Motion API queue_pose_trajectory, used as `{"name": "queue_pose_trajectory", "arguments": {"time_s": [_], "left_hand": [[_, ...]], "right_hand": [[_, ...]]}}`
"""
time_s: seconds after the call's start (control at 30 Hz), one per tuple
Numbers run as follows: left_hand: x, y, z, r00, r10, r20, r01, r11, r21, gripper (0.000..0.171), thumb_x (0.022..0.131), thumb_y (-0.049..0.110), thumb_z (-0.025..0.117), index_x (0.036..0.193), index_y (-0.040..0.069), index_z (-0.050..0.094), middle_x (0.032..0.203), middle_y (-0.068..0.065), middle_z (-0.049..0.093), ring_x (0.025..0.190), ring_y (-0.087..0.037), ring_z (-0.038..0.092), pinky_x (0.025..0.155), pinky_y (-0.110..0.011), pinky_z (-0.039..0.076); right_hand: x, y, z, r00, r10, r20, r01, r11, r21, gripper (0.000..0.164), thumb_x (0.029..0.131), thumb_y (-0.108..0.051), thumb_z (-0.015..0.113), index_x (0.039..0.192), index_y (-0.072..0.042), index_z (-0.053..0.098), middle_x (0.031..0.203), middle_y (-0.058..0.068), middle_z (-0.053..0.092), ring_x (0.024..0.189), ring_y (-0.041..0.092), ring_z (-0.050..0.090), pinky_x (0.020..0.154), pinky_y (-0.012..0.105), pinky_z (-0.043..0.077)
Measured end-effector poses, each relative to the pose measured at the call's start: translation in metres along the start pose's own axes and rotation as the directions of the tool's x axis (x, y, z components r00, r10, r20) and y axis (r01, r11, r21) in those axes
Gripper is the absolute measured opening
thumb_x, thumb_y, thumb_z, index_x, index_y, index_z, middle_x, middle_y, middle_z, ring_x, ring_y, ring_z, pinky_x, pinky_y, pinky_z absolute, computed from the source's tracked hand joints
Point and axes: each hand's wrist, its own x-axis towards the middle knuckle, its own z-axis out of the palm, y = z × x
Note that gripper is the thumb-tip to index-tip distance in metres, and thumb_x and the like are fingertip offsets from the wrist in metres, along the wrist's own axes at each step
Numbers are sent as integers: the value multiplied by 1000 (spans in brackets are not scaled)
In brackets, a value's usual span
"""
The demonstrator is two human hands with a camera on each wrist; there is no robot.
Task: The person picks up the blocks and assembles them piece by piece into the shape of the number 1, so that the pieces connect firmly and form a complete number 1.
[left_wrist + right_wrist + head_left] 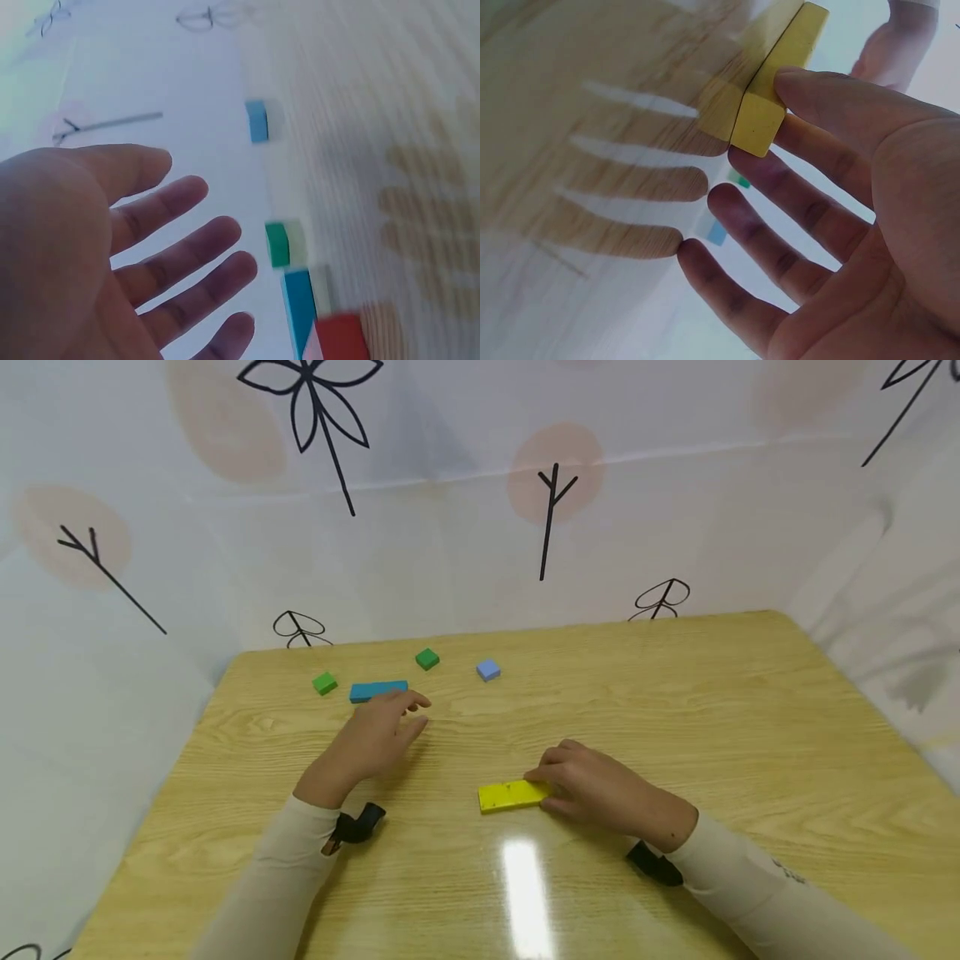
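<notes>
In the head view my right hand (600,789) pinches the right end of a flat yellow block (513,795) on the table. The right wrist view shows the thumb on one side of this yellow block (780,82) and fingers at the other. My left hand (371,735) hovers over the table's left part, its fingers spread and holding nothing. Just beyond it lies a long blue block (378,689), partly covered by the hand. A red block (341,337) appears at the bottom of the left wrist view; the left hand hides it from the head view.
Two small green blocks, a left one (325,683) and a farther one (427,658), lie near the back edge. A small light blue block (488,670) is right of them. Patterned white cloth (450,552) hangs behind the wooden table (675,710).
</notes>
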Motion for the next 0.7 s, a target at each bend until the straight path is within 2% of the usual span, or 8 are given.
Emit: {"name": "queue_pose_trajectory", "arguments": {"time_s": [0.1, 0.33, 0.4, 0.57, 0.7], "left_hand": [[0, -10, -7, 999, -5, -41, 6, 1000, 23, 36, 105, 28, 52, 135, 11, 60, 138, -12, 59, 127, -34, 55, 101, -53, 48], [-1, -30, -18, 996, -58, -68, 60, 998, 20, 34, 104, 24, 55, 133, 8, 61, 137, -16, 57, 111, -36, 60, 92, -51, 52], [-2, -35, -20, 995, -71, -76, 74, 997, 29, 33, 103, 22, 56, 132, 7, 61, 135, -18, 57, 114, -37, 60, 94, -53, 51], [-3, -44, -24, 991, -116, -72, 120, 991, 56, 34, 104, 24, 55, 132, 7, 61, 135, -20, 57, 119, -39, 58, 99, -57, 48], [-5, -49, -26, 986, -154, -55, 158, 985, 76, 34, 104, 24, 53, 132, 6, 62, 128, -20, 59, 107, -36, 60, 94, -54, 49]], "right_hand": [[0, 0, -1, 1000, 0, -1, 0, 1000, 4, 34, 85, -18, 80, 118, -9, 74, 105, 2, 70, 95, 15, 60, 80, 31, 55], [-1, 0, 0, 1000, 12, 13, -12, 1000, 5, 35, 86, -18, 79, 119, -8, 73, 106, 2, 70, 96, 16, 60, 81, 31, 55], [-1, 0, 1, 1000, 12, 10, -12, 1000, 4, 35, 86, -18, 80, 119, -8, 73, 106, 2, 70, 96, 16, 60, 81, 31, 55], [-1, 1, 0, 1000, 8, 0, -8, 1000, 6, 35, 85, -18, 80, 118, -8, 74, 107, 2, 70, 96, 17, 61, 82, 32, 55], [0, 0, 0, 1000, 2, -1, -2, 1000, 3, 35, 86, -18, 80, 119, -9, 74, 107, 2, 70, 97, 17, 61, 82, 32, 55]]}}
